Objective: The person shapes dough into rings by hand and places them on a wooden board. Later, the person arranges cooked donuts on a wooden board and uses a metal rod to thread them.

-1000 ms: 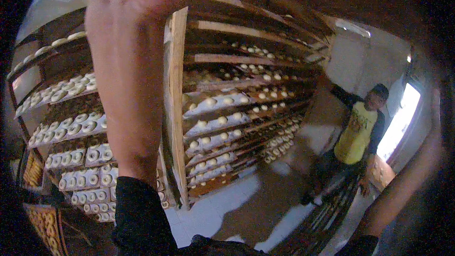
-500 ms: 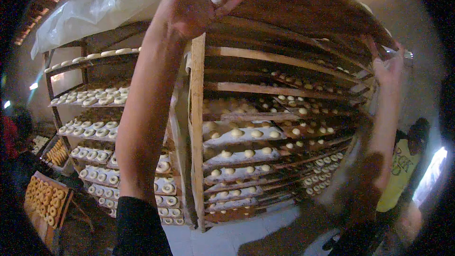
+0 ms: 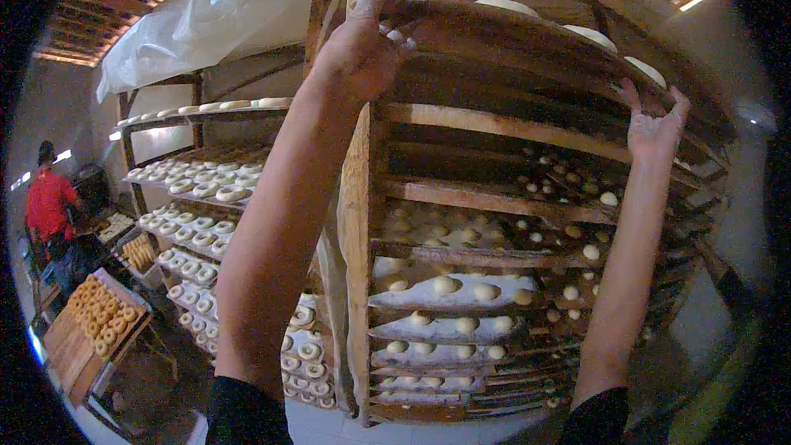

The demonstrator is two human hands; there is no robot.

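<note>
Both my arms reach up to a wooden board [image 3: 511, 53] at the top of a wooden rack [image 3: 360, 198]. My left hand [image 3: 367, 45] is closed on the board's left end, close beside the rack's upright post. At the other end, my right hand [image 3: 657, 125] grips the near edge from below, thumb and fingers apart around it. Several pale dough pieces [image 3: 591, 36] show along the board's near edge; its far part is hidden. Below it, round dough balls [image 3: 446, 285] sit on floured boards on the lower levels.
On the left, a second rack carries ring-shaped dough [image 3: 232, 193] under a plastic sheet [image 3: 206, 25]. Browned rings [image 3: 103, 313] lie on a table, and a crate [image 3: 138, 253] holds long browned pieces. A person in a red shirt [image 3: 53, 202] stands at far left.
The board now sits lower in view, level with the rack's top, and dough pieces on it have come into sight. The view has turned left; the person in yellow has mostly left it.
</note>
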